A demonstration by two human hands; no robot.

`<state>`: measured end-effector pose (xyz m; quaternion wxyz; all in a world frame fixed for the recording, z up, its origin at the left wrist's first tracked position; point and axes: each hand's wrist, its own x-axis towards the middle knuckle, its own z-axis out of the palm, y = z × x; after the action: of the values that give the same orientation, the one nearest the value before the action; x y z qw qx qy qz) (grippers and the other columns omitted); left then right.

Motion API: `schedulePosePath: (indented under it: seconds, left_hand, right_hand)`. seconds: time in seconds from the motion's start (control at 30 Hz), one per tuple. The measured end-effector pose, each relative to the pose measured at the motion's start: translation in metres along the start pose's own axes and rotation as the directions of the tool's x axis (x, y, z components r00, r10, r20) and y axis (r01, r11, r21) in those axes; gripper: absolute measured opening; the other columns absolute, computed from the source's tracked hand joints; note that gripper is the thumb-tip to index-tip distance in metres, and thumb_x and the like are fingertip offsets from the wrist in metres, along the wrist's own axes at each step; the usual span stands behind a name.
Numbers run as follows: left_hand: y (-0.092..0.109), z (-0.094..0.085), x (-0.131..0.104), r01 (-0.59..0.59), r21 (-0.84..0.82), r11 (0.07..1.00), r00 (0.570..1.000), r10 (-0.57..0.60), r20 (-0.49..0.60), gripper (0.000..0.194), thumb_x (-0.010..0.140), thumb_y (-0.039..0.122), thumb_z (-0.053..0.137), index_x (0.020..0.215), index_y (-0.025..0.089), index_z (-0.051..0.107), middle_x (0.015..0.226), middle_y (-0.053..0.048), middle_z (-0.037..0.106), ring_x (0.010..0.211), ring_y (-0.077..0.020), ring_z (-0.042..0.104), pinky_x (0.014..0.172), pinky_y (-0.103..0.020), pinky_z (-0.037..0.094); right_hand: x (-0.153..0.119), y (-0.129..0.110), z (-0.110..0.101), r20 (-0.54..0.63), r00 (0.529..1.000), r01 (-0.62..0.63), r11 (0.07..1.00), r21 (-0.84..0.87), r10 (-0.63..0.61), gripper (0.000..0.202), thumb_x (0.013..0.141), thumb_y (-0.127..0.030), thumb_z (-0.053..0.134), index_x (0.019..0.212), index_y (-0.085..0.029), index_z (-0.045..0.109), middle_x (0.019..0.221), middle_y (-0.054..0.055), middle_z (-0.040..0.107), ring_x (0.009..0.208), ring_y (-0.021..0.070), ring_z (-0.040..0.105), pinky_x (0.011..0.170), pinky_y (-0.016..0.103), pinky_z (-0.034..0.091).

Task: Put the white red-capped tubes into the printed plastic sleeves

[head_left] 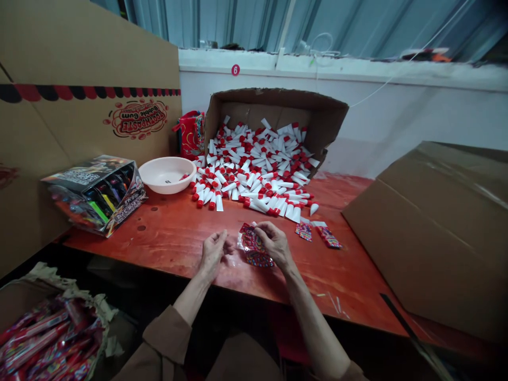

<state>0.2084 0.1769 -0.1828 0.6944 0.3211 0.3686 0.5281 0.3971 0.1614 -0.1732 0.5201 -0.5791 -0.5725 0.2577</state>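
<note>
Head view, nearest first: a bag of bright red wrapped packs [47,338] sits low at the person's left, below the table's edge, within reach of that arm. On the red wooden table [166,238] the two hands meet close to the body. The right hand [275,242] pinches the top of a small clear packet [254,248] printed in red and many colours, which lies partly on the table just under the fingers, so its mouth is held up while the rest is supported. The left hand [212,248] is beside it, fingers curled in loosely; whether it holds anything I cannot tell. The packet looks thin, crinkly and glossy, with a busy candy-like print.

Just right of the hands lie two more printed packets [317,234], flat on the table. Further off, a pile of white tubes with red caps [254,169] spills from a cardboard box [278,106] tipped on its side, so its contents slide toward the hands. A white bowl [166,173] stands left of the pile, and a display carton [97,193] of coloured items left of that. A large closed carton [436,233] sits at the right.
</note>
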Motion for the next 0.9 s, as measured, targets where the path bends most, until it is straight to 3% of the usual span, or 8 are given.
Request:
schedulePosePath:
  seconds: [0.13,0.2,0.3,0.43,0.5,0.67,0.9]
  left_hand:
    - [-0.005,0.003,-0.004,0.096,-0.008,0.995,0.995,-0.095,0.041,0.052,0.068,0.046,0.083,0.101,0.014,0.061,0.073,-0.003,0.068,0.051,-0.0105,0.061,0.047,-0.019,0.045]
    - [-0.007,0.004,0.0,0.104,0.007,0.995,0.993,-0.104,0.047,0.059,0.066,0.043,0.085,0.111,0.014,0.061,0.078,-0.004,0.069,0.053,-0.0103,0.061,0.048,-0.019,0.045]
    - [-0.007,0.004,0.006,0.084,0.038,0.996,0.994,-0.087,0.064,0.055,0.067,0.042,0.085,0.109,0.013,0.066,0.08,-0.004,0.068,0.053,-0.0076,0.058,0.047,-0.018,0.043]
    - [-0.004,0.005,0.002,0.073,0.018,0.997,0.982,-0.075,0.172,0.053,0.069,0.041,0.084,0.112,0.014,0.068,0.08,-0.004,0.068,0.056,-0.0073,0.058,0.05,-0.017,0.042]
    - [-0.004,0.01,-0.001,0.079,0.01,0.997,0.976,-0.079,0.201,0.049,0.067,0.041,0.085,0.104,0.012,0.072,0.077,-0.004,0.068,0.057,-0.008,0.058,0.053,-0.019,0.044]
    - [-0.006,0.022,-0.003,0.002,-0.017,1.0,0.999,-0.001,0.052,0.037,0.064,0.042,0.085,0.079,0.01,0.075,0.067,-0.004,0.066,0.054,-0.0082,0.054,0.054,-0.02,0.042]
    - [-0.006,0.03,-0.001,-0.042,-0.008,0.999,0.999,0.042,-0.002,0.039,0.063,0.044,0.085,0.073,0.01,0.072,0.061,-0.002,0.063,0.053,-0.0088,0.051,0.053,-0.022,0.04]
  right_hand:
    - [-0.003,-0.005,0.002,0.057,0.997,0.055,0.998,-0.021,-0.053,0.029,0.09,-0.049,0.056,0.085,-0.021,0.06,0.085,0.005,0.066,0.08,0.0193,0.061,0.076,0.031,0.049]
    - [-0.003,-0.01,0.002,0.087,0.99,0.119,0.991,-0.054,-0.114,0.027,0.09,-0.046,0.056,0.082,-0.021,0.06,0.099,0.007,0.067,0.093,0.0214,0.061,0.085,0.034,0.048]
    - [-0.003,-0.015,0.001,0.103,0.983,0.154,0.987,-0.035,-0.15,0.025,0.091,-0.043,0.055,0.082,-0.021,0.06,0.119,0.01,0.063,0.109,0.0233,0.059,0.095,0.037,0.045]
    - [-0.003,-0.014,0.006,0.08,0.996,0.026,0.992,0.123,-0.036,0.027,0.091,-0.047,0.057,0.083,-0.021,0.057,0.086,0.004,0.065,0.075,0.0178,0.06,0.071,0.03,0.05]
    - [-0.005,-0.013,0.012,0.074,0.997,-0.007,0.985,0.174,-0.006,0.028,0.089,-0.048,0.06,0.083,-0.021,0.058,0.076,0.001,0.061,0.068,0.0161,0.056,0.065,0.028,0.048]
    - [-0.014,-0.013,0.019,0.103,0.993,-0.08,0.971,0.228,0.057,0.031,0.082,-0.05,0.07,0.093,-0.021,0.064,0.085,0.003,0.066,0.075,0.0179,0.06,0.069,0.029,0.05]
    - [-0.013,-0.017,0.02,0.073,0.997,-0.036,0.997,0.067,0.032,0.043,0.087,-0.058,0.059,0.068,-0.02,0.057,0.062,-0.001,0.054,0.056,0.0129,0.046,0.052,0.025,0.038]
